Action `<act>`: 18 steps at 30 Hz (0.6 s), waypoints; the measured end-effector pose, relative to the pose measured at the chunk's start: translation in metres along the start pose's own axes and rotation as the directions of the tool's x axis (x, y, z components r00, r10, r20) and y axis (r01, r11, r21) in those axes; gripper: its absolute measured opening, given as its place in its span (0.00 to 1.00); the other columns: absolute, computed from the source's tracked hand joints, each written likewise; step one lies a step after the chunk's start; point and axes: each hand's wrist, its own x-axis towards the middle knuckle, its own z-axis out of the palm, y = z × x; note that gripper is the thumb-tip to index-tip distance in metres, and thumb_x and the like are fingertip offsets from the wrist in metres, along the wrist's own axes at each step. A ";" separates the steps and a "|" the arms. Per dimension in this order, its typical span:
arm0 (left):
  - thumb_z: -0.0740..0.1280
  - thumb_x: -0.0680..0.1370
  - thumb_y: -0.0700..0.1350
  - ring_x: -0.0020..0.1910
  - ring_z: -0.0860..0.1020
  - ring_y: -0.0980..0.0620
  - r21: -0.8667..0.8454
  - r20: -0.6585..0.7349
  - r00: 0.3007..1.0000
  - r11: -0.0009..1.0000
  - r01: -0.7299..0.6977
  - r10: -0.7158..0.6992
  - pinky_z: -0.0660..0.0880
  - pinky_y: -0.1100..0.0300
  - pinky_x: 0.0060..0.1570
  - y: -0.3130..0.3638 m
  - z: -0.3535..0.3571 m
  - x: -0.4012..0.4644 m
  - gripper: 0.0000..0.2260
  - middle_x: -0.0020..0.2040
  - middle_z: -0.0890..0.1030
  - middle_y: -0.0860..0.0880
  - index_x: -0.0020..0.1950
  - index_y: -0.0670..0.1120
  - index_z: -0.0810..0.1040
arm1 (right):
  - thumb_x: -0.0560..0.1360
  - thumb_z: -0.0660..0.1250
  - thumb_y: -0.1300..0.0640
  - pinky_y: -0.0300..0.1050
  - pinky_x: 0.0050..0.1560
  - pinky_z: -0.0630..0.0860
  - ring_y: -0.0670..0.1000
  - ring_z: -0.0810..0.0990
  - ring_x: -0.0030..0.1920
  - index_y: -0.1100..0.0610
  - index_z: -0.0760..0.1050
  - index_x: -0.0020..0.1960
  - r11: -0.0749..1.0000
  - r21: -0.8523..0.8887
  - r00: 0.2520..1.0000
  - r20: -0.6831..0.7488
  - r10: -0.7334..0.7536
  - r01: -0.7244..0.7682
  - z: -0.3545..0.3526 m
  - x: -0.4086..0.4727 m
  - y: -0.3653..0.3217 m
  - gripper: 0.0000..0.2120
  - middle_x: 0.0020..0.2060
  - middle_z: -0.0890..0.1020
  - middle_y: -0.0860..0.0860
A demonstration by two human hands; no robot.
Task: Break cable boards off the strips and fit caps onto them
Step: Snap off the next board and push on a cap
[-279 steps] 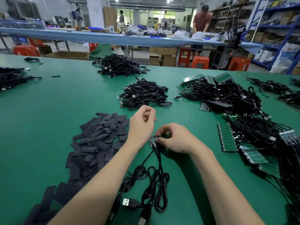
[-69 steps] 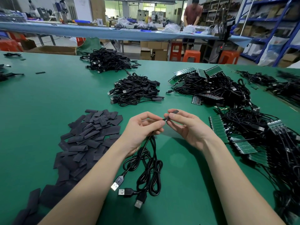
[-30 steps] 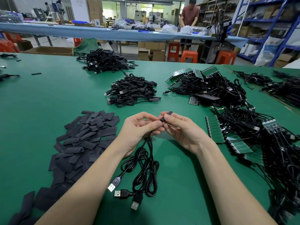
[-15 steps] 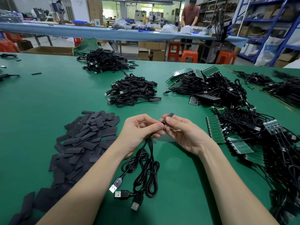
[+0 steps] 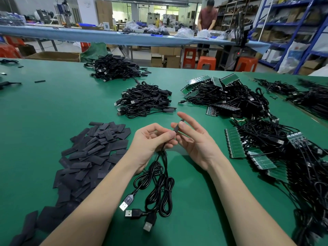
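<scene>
Head view: the work looks partly through. At twelve o'clock from the hands a heap of capped cables [image 5: 147, 102] lies on the green bench [image 5: 44, 110], with a second heap [image 5: 115, 68] further out the same way. Much remains: green board strips [image 5: 235, 144] with cables attached lie in a tangle from one to four o'clock, and a pile of black caps [image 5: 92, 153] waits at nine o'clock.

Both hands are raised over the bench centre, palms turned partly inward. The left hand [image 5: 150, 139] has its fingers curled, pinching a bunch of cables [image 5: 159, 183] whose USB plugs [image 5: 134, 210] trail toward six o'clock. The right hand [image 5: 193, 139] pinches a black cap [image 5: 177, 127] between thumb and forefinger, its other fingers spread loose. The cap seems to be going onto a cable board, though the board itself is hidden.
</scene>
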 end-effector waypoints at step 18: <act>0.77 0.66 0.43 0.38 0.84 0.49 0.009 -0.071 0.995 0.998 0.068 -0.067 0.80 0.64 0.40 -0.001 0.000 0.001 0.05 0.42 0.85 0.40 0.40 0.48 0.85 | 0.71 0.78 0.62 0.56 0.59 0.81 0.53 0.84 0.43 0.53 0.82 0.57 0.913 -0.318 0.951 -0.086 -0.298 0.257 0.004 0.003 -0.003 0.16 0.41 0.86 0.57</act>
